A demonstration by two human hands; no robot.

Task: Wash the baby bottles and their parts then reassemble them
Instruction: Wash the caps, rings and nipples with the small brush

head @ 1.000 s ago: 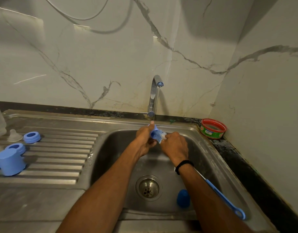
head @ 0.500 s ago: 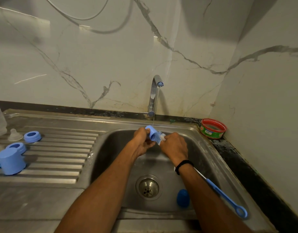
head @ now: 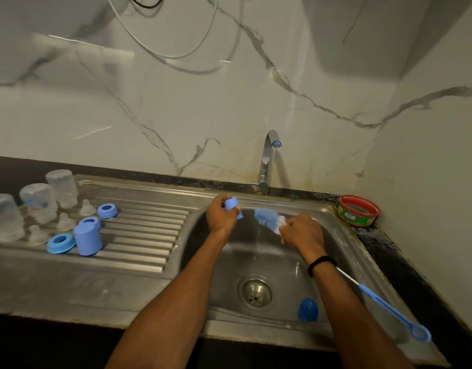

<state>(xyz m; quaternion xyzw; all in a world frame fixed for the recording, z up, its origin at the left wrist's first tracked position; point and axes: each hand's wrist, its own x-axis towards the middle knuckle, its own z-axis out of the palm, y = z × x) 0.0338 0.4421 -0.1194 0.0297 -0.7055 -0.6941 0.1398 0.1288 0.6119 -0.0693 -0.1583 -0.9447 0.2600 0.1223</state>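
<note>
Hidden: my left hand [head: 221,215] curls round a light blue cap [head: 231,203] and covers much of it; I cannot tell which way its mouth faces. My right hand [head: 301,231] grips the bottle brush [head: 268,218] just behind the bristles. The shaft disappears under my wrist and reappears near the right wall of the sink [head: 346,251]. The leftmost bottle [head: 4,218] is cut off by the frame edge.

Cap and bristle head are apart, both over the basin's far side. A darker blue cap [head: 308,310] lies near the drain [head: 257,292]. The right half of the drainboard [head: 149,235] shows bare ribs.
</note>
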